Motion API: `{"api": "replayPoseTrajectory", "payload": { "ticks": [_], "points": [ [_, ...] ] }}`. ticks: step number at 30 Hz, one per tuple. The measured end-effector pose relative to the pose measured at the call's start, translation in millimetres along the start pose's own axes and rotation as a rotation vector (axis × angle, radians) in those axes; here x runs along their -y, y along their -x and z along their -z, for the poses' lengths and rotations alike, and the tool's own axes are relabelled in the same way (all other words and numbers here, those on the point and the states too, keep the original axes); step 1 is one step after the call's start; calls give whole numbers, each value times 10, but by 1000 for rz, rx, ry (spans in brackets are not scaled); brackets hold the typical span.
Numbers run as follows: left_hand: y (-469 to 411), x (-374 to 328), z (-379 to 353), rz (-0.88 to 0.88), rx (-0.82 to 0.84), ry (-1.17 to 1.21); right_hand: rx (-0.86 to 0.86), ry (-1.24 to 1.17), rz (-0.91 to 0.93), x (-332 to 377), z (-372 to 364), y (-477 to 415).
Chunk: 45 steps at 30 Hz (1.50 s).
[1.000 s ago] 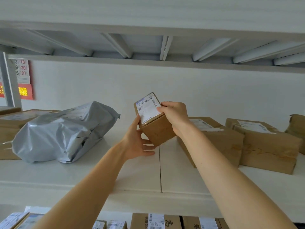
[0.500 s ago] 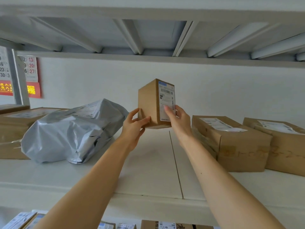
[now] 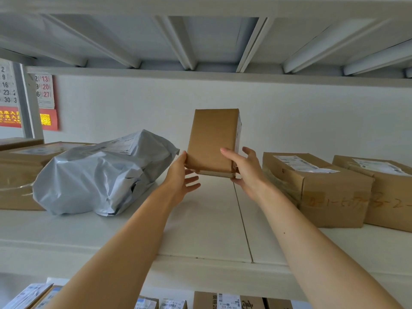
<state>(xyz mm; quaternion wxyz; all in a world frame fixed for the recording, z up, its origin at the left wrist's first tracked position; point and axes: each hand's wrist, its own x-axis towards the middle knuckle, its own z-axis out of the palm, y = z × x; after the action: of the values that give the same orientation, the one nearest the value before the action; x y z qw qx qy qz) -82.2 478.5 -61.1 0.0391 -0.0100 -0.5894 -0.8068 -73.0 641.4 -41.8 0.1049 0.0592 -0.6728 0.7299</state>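
Above the middle of the white shelf (image 3: 200,230), a small cardboard box (image 3: 213,141) stands upright between two bare hands, its plain brown face toward the camera. Both forearms reach up and forward from the lower corners of the view. The left hand (image 3: 181,175) has its thumb laid against the box's lower left edge, with its fingers straight and spread beneath the base, not curled round it. The right hand (image 3: 243,170) grips the lower right corner, thumb on the front face and fingers wrapped round the right side. The box sits between a crumpled grey mailer bag (image 3: 100,172) on its left and a taped carton (image 3: 316,190) on its right, near both and touching neither.

A second carton (image 3: 390,197) stands against the first, with orange writing across their fronts. Flat cartons (image 3: 20,166) lie behind the bag at the far left. A white wall (image 3: 289,112) closes the back, the ribbed underside of an upper shelf (image 3: 200,41) runs overhead, and a wall calendar (image 3: 44,92) hangs behind the shelf post at the left.

Only a thin sliver of the box's label (image 3: 239,130) shows on its right side, unreadable. Labelled parcels (image 3: 227,301) on the level below are cut off by the bottom edge
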Motion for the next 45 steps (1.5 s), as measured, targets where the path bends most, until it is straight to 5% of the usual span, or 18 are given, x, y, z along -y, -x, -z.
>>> {"api": "replayPoseTrajectory", "payload": {
  "ticks": [7, 13, 23, 34, 39, 45],
  "points": [
    [38, -14, -3, -6, 124, -20, -103, -64, -53, -41, 87, -33],
    [73, -44, 6, -96, 84, 20, -220, 83, 84, -87, 105, -58],
    [164, -41, -17, -192, 72, -138, -21, 46, 64, -64, 32, 19],
    [184, -44, -22, 17, 121, -100, 118, -108, -58, -23, 16, 71],
    [147, -44, -11, -59, 10, -111, 8, -76, -71, -33, 39, 20],
    [147, -57, -8, -138, -44, -85, -99, -30, 116, -57, 89, -10]
  ]
}}
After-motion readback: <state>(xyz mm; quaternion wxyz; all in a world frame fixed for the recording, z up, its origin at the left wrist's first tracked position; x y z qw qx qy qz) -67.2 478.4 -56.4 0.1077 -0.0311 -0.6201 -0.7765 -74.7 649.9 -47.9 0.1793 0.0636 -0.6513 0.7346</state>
